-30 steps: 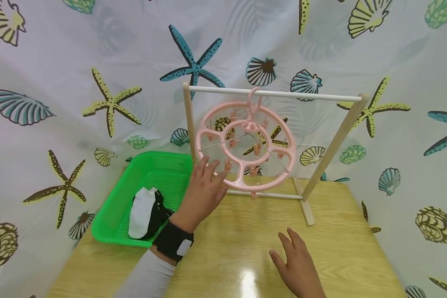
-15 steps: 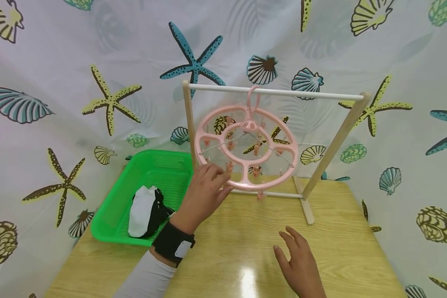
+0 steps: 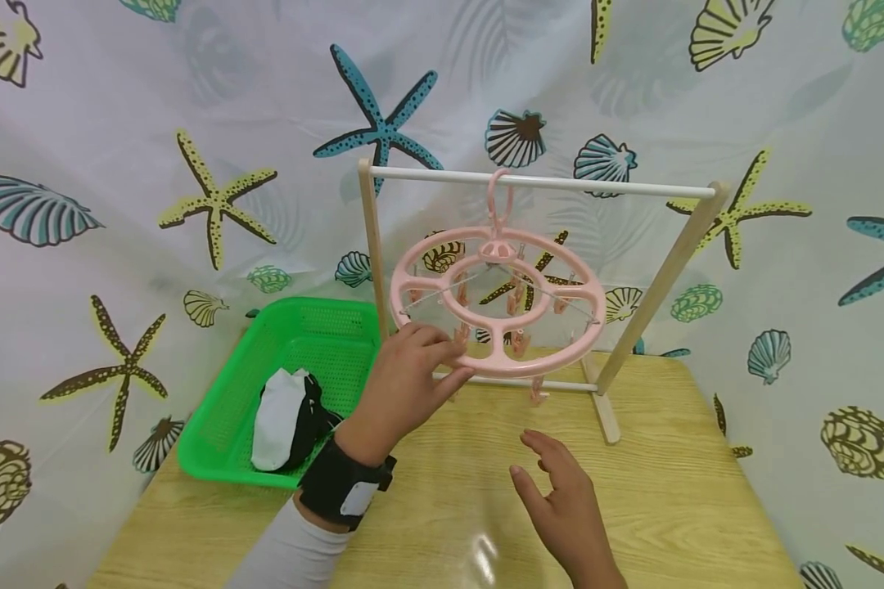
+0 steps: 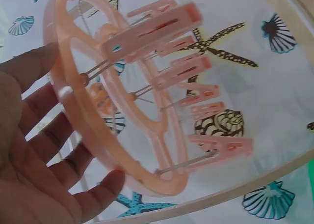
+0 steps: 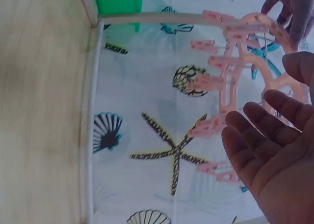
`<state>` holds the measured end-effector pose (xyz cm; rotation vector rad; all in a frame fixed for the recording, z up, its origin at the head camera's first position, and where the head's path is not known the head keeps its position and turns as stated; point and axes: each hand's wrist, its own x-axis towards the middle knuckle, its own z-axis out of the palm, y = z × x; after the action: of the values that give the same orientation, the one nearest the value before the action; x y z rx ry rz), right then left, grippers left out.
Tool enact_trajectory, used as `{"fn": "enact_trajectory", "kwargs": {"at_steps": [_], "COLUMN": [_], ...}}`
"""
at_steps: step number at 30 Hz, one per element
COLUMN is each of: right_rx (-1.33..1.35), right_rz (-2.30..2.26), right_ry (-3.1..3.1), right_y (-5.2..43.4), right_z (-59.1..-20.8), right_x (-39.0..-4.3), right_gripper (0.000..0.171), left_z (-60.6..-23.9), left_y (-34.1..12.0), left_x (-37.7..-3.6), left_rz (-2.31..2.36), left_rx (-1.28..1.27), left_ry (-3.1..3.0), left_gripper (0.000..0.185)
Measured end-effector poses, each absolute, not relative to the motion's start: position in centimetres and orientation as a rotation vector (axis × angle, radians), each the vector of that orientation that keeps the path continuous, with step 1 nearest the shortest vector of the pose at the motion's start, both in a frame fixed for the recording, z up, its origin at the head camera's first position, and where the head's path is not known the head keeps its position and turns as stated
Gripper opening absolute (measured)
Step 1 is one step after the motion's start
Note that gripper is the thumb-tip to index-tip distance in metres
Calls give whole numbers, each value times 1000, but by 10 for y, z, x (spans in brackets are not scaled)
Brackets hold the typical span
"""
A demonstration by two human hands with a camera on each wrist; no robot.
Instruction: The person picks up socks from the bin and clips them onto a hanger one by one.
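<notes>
While it hangs by its hook from the white rail of the wooden drying rack (image 3: 678, 254), the pink round clip hanger (image 3: 498, 301) sits just right of the frame's centre, tilted so its near rim dips toward the person. Small pink clothespins (image 4: 189, 69) dangle from its rings. The left hand (image 3: 405, 384) holds the hanger's lower-left rim: its grip is curled about the plastic, fingers (image 4: 54, 135) on one side of the ring and the thumb on the other, as the left wrist view shows. A black wrist strap (image 3: 342, 487) and a white sleeve sit behind that hand.

Lower in the frame, the right hand (image 3: 563, 503) hovers above the wooden surface (image 3: 707, 491), its grip spread and loose, holding nothing, below the hanger and apart from it.

At the left of the frame a green basket (image 3: 228, 409) rests on the surface beside the rack's left post, with white and black cloth (image 3: 287, 417) bundled in its near corner. A curtain printed with starfish and shells (image 3: 214, 196) fills the background.
</notes>
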<state>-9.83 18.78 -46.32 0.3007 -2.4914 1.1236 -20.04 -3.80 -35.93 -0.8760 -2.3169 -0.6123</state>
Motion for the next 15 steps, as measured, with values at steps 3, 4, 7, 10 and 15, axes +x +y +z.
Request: {"fn": "enact_trajectory", "kwargs": {"at_steps": [3, 4, 7, 10, 15], "right_rx": [350, 366, 410, 435, 427], "right_rz": [1114, 1113, 1119, 1137, 1149], "right_ry": [-2479, -2473, -2449, -2416, -2381], "right_y": [177, 174, 164, 156, 148], "right_z": [-456, -454, -450, -447, -443], "right_x": [-102, -103, -108, -114, -124], "right_gripper": [41, 42, 45, 46, 44], "left_z": [-350, -347, -341, -339, -338], "left_y": [-38, -38, -37, -37, -36], "left_x": [-195, -194, -190, -189, -187], "left_rz": [-597, -594, -600, -598, -574], "left_rx": [-857, -849, -823, -807, -819], "left_ry": [-2395, -2423, -2488, -2516, -2519], "left_gripper": [30, 29, 28, 28, 25]}}
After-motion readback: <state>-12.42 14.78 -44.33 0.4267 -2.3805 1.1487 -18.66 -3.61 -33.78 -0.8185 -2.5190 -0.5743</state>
